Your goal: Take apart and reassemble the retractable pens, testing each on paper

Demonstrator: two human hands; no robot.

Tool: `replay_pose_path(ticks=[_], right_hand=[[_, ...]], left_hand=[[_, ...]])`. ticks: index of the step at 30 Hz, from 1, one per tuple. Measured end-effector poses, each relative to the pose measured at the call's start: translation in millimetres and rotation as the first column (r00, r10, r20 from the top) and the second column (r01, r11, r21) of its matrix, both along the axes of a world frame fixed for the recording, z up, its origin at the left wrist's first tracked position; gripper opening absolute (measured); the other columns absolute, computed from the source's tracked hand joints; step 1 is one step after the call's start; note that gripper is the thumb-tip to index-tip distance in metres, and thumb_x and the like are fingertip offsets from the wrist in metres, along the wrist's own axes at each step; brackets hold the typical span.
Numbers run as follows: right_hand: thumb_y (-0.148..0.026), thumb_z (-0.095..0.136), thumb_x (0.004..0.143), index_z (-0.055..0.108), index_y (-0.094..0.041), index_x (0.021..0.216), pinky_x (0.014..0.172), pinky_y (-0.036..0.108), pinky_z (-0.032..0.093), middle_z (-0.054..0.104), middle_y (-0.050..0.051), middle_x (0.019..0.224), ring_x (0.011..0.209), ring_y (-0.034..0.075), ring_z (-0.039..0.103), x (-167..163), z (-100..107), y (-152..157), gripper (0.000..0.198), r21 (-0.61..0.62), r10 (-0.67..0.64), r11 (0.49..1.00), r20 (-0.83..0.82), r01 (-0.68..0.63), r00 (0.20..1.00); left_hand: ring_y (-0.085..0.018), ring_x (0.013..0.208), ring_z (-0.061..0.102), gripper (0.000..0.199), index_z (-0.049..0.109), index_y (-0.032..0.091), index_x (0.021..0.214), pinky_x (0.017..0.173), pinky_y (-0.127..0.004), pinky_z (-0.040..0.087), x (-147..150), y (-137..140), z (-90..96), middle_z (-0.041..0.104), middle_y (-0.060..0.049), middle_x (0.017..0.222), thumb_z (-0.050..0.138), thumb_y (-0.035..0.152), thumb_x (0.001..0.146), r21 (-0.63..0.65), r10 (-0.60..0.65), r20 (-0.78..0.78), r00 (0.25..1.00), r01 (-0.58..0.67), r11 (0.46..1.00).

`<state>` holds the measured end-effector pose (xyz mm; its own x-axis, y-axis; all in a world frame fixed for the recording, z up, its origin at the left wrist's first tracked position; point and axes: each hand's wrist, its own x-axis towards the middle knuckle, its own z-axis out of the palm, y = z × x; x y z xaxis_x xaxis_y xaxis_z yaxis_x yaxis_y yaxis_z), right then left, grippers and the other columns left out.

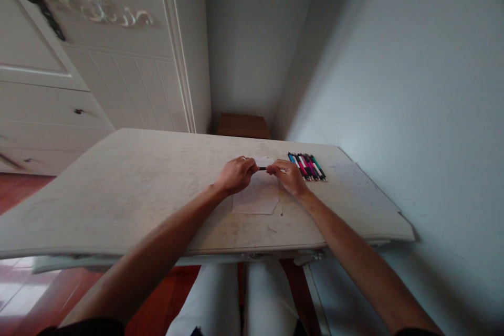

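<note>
Between my two hands a dark pen (262, 168) is held level, just above a sheet of white paper (254, 202) on the table. My left hand (238, 174) grips one end with closed fingers. The fingers of my right hand (289, 174) pinch the other end. Only a short black middle stretch of the pen shows; both ends are hidden in the fingers. Right beside my right hand lies a row of several pens (307, 167) in blue, pink, purple, green and black, side by side.
The white table (157, 189) has a worn, smudged top. Along its right edge lies a sheet with faint writing (360, 184). A wall (413, 89) rises on the right, a white cabinet (129, 73) stands at the left, and a brown box-like piece (243, 125) sits behind the table.
</note>
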<state>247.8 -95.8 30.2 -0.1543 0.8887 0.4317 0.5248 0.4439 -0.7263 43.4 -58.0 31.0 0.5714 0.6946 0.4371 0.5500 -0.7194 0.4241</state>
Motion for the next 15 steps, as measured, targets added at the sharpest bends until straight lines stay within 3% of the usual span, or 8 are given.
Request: replay_pose_path(ticks=[8,15], right_hand=[[-0.057,0.057,0.087,0.071,-0.022,0.070,0.069,0.032,0.045,0.064,0.004,0.071,0.071,0.020,0.060,1.5,-2.0,-1.4,0.041,0.060,0.058,0.996,0.043,-0.061,0.997],[-0.053,0.053,0.091,0.073,-0.021,0.077,0.071,0.032,0.045,0.067,0.006,0.071,0.073,0.019,0.060,0.9,-3.1,-1.2,0.040,0.219,0.088,0.968,0.170,-0.125,0.982]], left_hand=[[-0.019,0.072,0.057,0.024,0.061,0.019,0.074,0.066,-0.029,0.039,-1.5,-0.2,0.5,0.063,-0.005,0.074,0.044,0.022,0.089,-0.081,-0.007,0.017,1.000,0.008,0.997],[-0.015,0.055,0.047,0.034,0.056,0.018,0.067,0.055,-0.026,0.031,-4.1,3.1,-4.4,0.052,0.000,0.057,0.038,0.033,0.092,-0.276,-0.015,0.067,0.998,0.033,0.961]])
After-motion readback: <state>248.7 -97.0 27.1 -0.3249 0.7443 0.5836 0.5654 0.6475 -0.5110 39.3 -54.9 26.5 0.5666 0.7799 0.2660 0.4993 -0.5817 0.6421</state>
